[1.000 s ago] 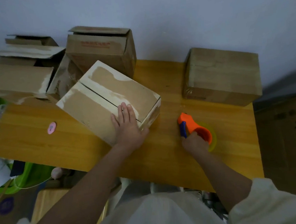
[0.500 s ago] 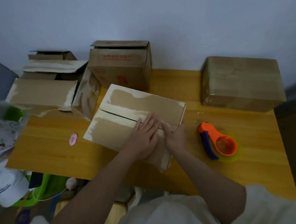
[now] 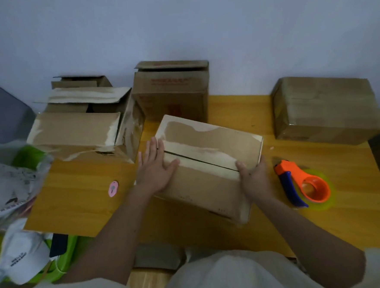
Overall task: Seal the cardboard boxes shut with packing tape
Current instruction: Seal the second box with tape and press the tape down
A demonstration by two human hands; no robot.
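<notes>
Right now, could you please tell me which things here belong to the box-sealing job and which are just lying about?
For the job:
middle box, held by left hand and right hand
tape dispenser
open boxes
taped box

Lying about:
pink tag
white cap
plastic bag

Dim, bluish cast, soft focus, wide-angle bending at edges

A box [image 3: 208,165] lies on the table [image 3: 87,196], flaps closed, seam untaped. The left hand [image 3: 157,166] rests flat on its left end; the right hand [image 3: 253,177] grips its right end. A tape dispenser [image 3: 299,181] lies just right of it. Open boxes [image 3: 89,128] stand at rear left; a sealed box [image 3: 326,109] stands at rear right.
</notes>
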